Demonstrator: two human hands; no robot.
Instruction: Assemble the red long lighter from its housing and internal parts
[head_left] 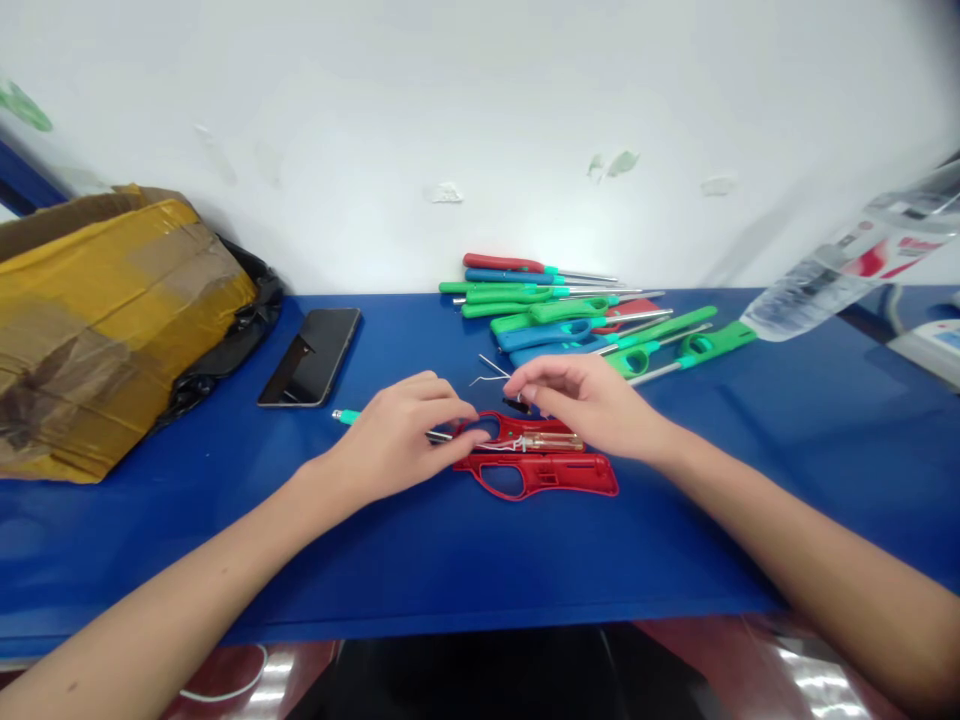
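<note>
Two red halves of an opened lighter casing lie side by side on the table. The upper casing half (pixel 504 428) holds a clear amber fuel tank (pixel 551 440) and white wire; the lower casing half (pixel 544 474) lies with its inside up. My left hand (pixel 409 435) is closed, thumb and forefinger at the front end of the upper half. A metal tube with a green tip (pixel 346 416) shows partly beneath that hand. My right hand (pixel 574 395), above the tank end, pinches a small black part (pixel 516 405). Thin metal pieces (pixel 491 372) lie just behind it.
Several green, blue and red long-nosed lighters (pixel 555 325) are piled by the wall. A phone (pixel 311 357) and a taped cardboard box (pixel 112 330) are at the left. A clear plastic bottle (pixel 847 265) stands at the right, near a white device (pixel 937 345).
</note>
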